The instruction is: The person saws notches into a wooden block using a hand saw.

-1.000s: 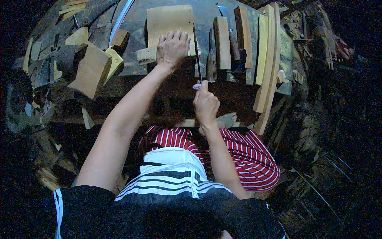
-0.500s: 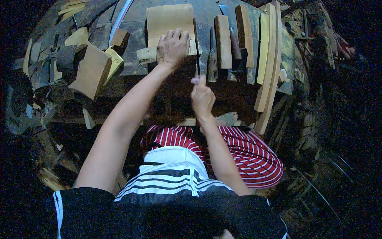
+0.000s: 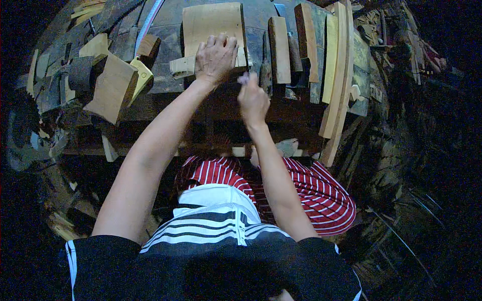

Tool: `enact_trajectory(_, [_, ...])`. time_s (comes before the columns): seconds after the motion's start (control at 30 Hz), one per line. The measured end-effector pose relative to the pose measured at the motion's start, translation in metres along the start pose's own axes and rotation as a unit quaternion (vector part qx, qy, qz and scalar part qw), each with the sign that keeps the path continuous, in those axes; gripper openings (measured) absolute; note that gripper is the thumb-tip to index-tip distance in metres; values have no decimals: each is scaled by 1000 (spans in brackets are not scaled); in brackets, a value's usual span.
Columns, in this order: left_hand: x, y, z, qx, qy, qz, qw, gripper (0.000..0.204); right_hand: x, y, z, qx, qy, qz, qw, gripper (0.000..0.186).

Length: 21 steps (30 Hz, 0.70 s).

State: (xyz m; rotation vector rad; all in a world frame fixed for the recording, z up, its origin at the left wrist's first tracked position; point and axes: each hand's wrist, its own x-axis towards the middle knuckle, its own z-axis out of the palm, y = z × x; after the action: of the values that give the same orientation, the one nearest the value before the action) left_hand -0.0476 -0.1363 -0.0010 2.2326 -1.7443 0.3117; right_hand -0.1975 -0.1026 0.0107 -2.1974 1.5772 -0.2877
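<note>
My left hand (image 3: 216, 59) presses down on a pale wooden strip (image 3: 182, 67), its fingers bent over it onto a broad wooden board (image 3: 213, 21). The strip lies across the board's near end. In my closed right hand (image 3: 253, 100) is the pale handle (image 3: 244, 78) of a thin, dark-bladed tool that looks like a narrow saw. Its blade runs away from me beside the board's right edge, at the strip's right end. Most of the blade is hard to make out against the dark bench.
Right of the board stand a chisel-like tool (image 3: 266, 67), wooden blocks (image 3: 279, 50) and long curved slats (image 3: 337, 85). A cut block (image 3: 111, 90), a yellow piece (image 3: 142, 75) and a tape measure strip (image 3: 149, 25) lie left. The workbench's near edge (image 3: 165, 95) is dark.
My right hand has pushed the dark-bladed tool forward, away from me, along the board's edge. My left hand keeps its place on the strip. The whole view has shifted slightly.
</note>
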Motion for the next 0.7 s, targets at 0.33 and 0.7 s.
enact_trajectory(0.33, [2, -1, 1, -7, -5, -17, 1000, 16, -25, 4, 1, 45, 26, 7, 999, 14])
enact_trajectory(0.7, [4, 0, -3, -9, -2, -34, 999, 14, -19, 7, 9, -41, -50, 47, 997, 16])
